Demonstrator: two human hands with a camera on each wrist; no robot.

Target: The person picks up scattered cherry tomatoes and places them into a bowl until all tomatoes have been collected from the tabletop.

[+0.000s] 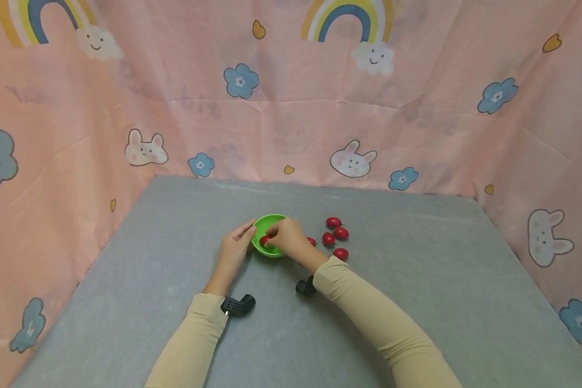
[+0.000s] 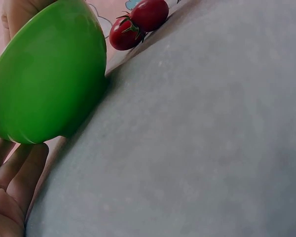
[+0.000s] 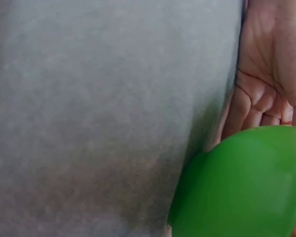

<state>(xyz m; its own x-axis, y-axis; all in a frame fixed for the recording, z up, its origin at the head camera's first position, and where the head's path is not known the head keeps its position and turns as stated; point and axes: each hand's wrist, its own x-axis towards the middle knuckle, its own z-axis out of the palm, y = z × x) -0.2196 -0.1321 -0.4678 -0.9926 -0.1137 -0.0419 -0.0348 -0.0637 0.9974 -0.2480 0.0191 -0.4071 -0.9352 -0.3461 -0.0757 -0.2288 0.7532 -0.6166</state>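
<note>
A small green bowl (image 1: 270, 255) stands on the grey table. At its left side my left hand (image 1: 234, 249) holds it, the thumb by the rim and the fingers against the outer wall. The left wrist view shows those fingers (image 2: 27, 170) touching the bowl (image 2: 54, 74) from below. My right hand (image 1: 291, 240) reaches over the bowl's right rim, thumb and fingertips pinching a red cherry tomato (image 1: 264, 241) inside the bowl. In the right wrist view the bowl (image 3: 241, 187) hides the fingertips of the right hand (image 3: 269, 74).
Right of the bowl lie several cherry tomatoes (image 1: 328, 239) with green stems, one partly behind the right hand. Black wrist cameras (image 1: 239, 305) sit at both cuffs. A pink printed curtain (image 1: 291, 108) hangs around the table's (image 1: 417, 258) back and sides.
</note>
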